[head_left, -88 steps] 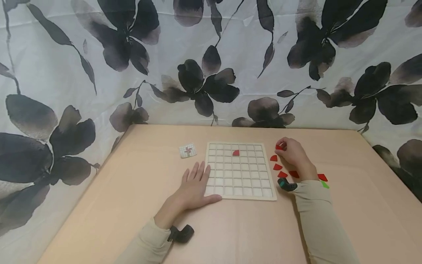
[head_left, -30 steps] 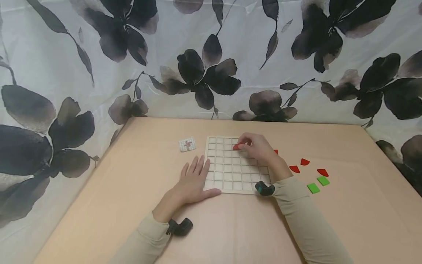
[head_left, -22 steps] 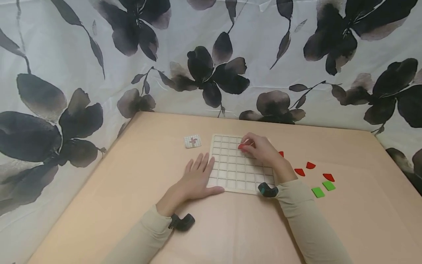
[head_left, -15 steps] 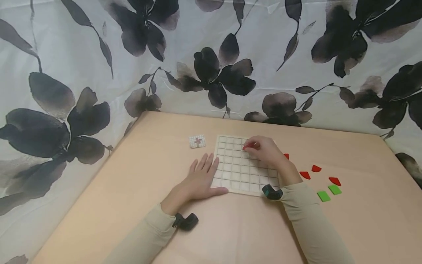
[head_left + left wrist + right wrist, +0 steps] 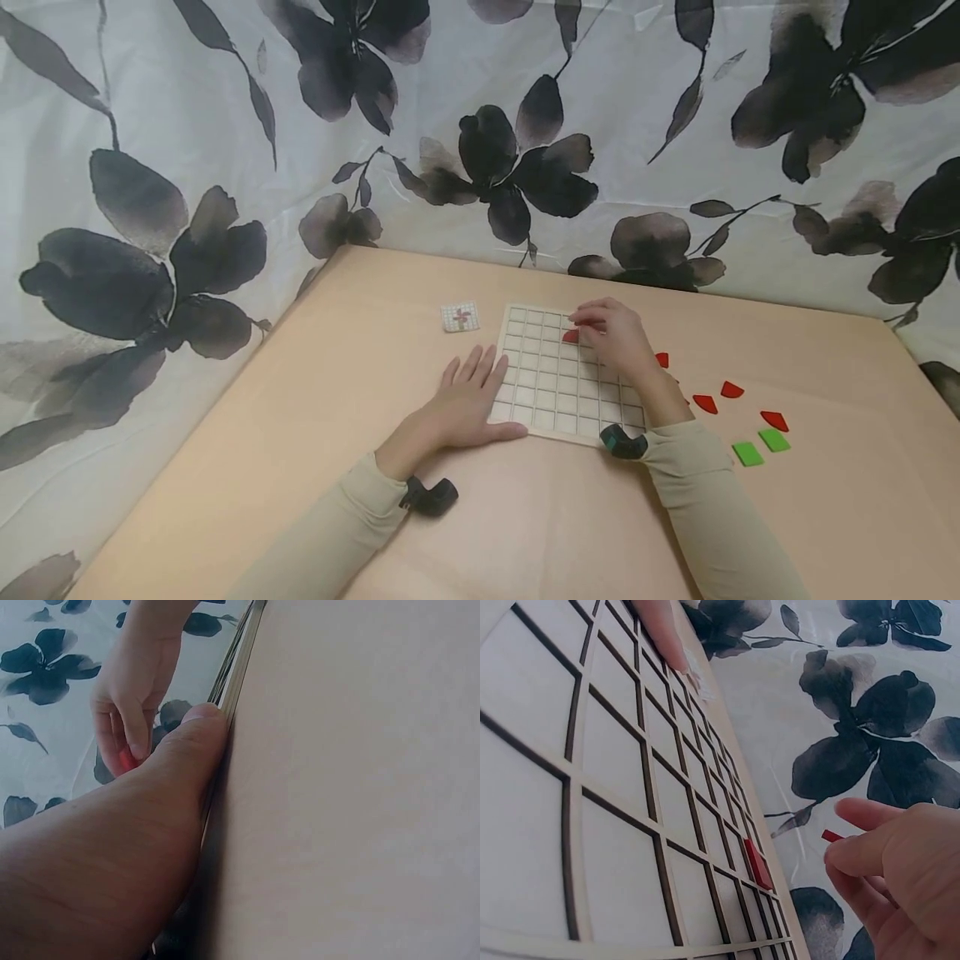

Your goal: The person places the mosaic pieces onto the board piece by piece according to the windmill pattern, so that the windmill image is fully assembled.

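A pale board (image 5: 543, 388) with a raised square grid lies on the table. My left hand (image 5: 468, 412) rests flat at its left edge, fingers spread and thumb along the near corner. Over the board's far right part, my right hand (image 5: 613, 337) pinches a small red piece (image 5: 831, 835) between thumb and fingertips, held apart from the grid in the right wrist view. Another red piece (image 5: 571, 337), with a rounded edge, sits in a far cell just left of those fingers. The held piece is mostly hidden by the hand in the head view.
Right of the board lie several red rounded pieces (image 5: 705, 404), some partly behind the right forearm, and two green squares (image 5: 747, 453). A small card (image 5: 460, 317) with a gridded red figure lies beyond the left hand. A floral cloth (image 5: 420, 200) hangs behind the table.
My right hand took a red piece from beside the board and carried it left over the far cells; lately it lifted slightly, uncovering the seated piece. My left hand stayed put; the head view turned.
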{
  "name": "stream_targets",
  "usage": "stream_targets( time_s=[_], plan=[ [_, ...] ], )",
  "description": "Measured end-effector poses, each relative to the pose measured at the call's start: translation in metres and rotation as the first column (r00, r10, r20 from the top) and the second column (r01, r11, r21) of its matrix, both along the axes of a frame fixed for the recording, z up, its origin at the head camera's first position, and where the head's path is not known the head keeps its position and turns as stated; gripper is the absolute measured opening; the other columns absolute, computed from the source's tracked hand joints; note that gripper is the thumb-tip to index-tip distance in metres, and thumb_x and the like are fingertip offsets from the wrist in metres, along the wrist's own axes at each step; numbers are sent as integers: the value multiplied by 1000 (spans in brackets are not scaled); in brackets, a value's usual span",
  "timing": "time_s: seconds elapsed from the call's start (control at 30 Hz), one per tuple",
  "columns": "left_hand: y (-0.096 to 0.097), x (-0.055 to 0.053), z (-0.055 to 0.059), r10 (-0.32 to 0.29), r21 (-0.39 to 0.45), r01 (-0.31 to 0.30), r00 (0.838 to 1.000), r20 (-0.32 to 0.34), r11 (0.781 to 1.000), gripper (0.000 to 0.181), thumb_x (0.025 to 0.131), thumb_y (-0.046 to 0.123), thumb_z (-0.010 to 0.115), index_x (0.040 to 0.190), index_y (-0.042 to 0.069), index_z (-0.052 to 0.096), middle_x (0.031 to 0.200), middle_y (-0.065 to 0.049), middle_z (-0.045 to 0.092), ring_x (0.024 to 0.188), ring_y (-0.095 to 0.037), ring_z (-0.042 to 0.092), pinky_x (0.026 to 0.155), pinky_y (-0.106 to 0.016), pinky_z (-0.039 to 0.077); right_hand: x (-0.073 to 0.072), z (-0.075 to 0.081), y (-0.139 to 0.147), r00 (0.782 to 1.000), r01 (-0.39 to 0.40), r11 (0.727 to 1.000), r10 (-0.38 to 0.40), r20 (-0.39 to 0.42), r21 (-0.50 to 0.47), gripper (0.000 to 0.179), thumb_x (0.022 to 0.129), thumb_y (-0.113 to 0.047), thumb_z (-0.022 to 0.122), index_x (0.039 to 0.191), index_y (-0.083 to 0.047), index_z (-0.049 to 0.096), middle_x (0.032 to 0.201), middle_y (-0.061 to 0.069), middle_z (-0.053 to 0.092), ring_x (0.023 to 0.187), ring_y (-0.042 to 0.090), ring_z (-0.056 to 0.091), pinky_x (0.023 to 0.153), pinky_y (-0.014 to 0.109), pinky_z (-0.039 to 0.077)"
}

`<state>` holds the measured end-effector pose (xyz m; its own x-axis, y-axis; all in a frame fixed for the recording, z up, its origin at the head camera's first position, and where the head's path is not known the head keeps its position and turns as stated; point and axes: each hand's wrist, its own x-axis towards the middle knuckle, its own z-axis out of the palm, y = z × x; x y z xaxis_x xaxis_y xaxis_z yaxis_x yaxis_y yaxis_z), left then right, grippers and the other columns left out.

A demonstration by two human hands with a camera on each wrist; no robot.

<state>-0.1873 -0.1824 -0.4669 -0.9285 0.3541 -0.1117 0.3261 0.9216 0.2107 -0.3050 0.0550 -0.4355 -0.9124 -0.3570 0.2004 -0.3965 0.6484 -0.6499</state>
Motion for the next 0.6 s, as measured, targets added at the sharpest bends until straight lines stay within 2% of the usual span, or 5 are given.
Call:
stream_targets(
  time_s=[0.17,0.43,0.53,0.6],
  plan=[
    [3,2,-2,-12,-1,12,1000,20,1000,107,80,80,38,154,10,4,160,-15,-2,148,-33,-3,116,-57,5,4,-4,2,1000,17,1000,-17,16,-13,20,90,-6,62,108,-4,70,121,14,59,112,31,57,94,43,50],
    [1,-1,6,0,2,0,1000,-20,1000,106,81,78,40,154,8,7,160,-16,2,148,-34,-1,115,-57,7,-1,-1,-3,999,53,999,-53,3,12,18,86,-20,71,100,-9,75,117,8,61,109,27,56,92,42,50],
    [1,1,5,-2,2,2,1000,-12,1000,106,81,79,40,154,8,7,160,-16,1,148,-34,-1,115,-57,6,0,-2,-5,997,73,997,-73,38,8,15,83,-21,74,94,-9,76,112,7,59,103,25,56,89,40,51],
    [1,2,4,-2,-2,2,1000,-5,1000,107,81,79,39,154,8,6,160,-16,1,148,-34,-2,116,-57,6,1,-3,-4,995,72,997,-73,74,13,17,82,-21,75,95,-10,75,111,7,60,102,25,57,90,40,51]
  ],
)
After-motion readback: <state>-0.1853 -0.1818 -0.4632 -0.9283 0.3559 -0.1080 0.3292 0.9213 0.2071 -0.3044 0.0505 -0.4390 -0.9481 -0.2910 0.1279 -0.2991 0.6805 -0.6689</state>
